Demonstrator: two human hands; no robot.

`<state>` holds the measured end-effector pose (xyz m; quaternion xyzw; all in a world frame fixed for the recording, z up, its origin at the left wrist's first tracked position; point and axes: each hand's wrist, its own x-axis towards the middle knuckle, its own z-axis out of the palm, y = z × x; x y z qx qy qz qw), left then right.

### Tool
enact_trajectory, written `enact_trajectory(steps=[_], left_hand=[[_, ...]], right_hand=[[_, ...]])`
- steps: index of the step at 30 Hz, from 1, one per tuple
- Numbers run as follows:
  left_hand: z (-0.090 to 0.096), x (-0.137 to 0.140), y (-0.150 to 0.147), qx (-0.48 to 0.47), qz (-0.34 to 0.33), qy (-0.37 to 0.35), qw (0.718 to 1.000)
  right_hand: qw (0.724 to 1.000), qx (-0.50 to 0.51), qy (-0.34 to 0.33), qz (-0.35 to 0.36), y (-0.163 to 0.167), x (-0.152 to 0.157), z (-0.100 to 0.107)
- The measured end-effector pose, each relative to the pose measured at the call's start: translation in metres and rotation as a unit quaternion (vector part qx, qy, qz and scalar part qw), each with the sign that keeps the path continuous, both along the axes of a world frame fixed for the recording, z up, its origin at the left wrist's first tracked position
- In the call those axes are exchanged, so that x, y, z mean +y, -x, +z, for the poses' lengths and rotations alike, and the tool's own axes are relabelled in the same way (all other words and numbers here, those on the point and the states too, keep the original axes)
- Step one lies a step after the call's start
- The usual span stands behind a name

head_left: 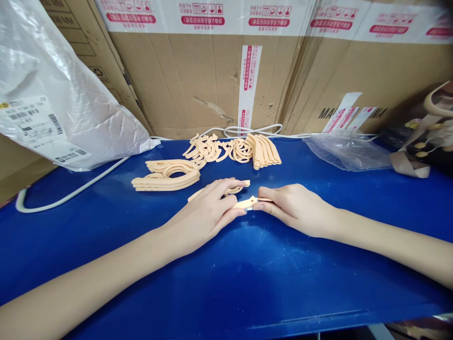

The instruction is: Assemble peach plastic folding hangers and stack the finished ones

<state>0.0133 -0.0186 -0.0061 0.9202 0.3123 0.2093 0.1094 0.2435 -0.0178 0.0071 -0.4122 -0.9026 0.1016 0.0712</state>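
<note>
Just above the middle of the table, my left hand (214, 206) is closed around a beige plastic folding-hanger arm (246, 203), its thumb and fingers near the end with a small hole. A second curved beige part (233, 190) shows beneath its fingers, mostly covered by the hand. My right hand (297, 208) pinches a thin flat beige piece (264, 199) between thumb and forefinger. That piece meets the end of the hanger arm; whether the two are joined I cannot tell. The fingertips of both hands are close together, low over the blue surface.
Stacked beige hanger arms (166, 182) lie left of a loose pile of small curved parts (212, 150), with a row of arms (265, 152) beside it. A white cable (71, 198), plastic bags (348, 151) and cardboard boxes (198, 80) border the blue table (226, 283).
</note>
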Motion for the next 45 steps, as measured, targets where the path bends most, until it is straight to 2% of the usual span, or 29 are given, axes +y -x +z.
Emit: enact_trajectory(steps=[4,10,18,31,45], left_hand=[[-0.0002,0.0003,-0.0005,0.007,0.003,-0.002,1.0],[0.0001,0.0002,0.0003,0.009,0.001,0.002,1.0],[0.0015,0.0,0.0016,0.016,-0.012,-0.008,1.0],[0.003,-0.0015,0.0011,0.037,-0.018,-0.002,0.999],[0.0017,-0.0009,0.0013,0.038,-0.027,-0.008,0.999]], right_hand=[[0.996,-0.037,-0.082,0.014,-0.0006,0.0003,-0.0048],[0.967,-0.075,-0.238,0.055,-0.0017,0.0002,-0.0105],[0.933,-0.086,-0.344,0.064,0.0007,-0.0025,-0.004],[0.922,-0.059,-0.369,0.102,-0.0013,-0.0005,-0.0035],[0.927,-0.015,-0.36,0.099,-0.0011,0.0016,-0.0094]])
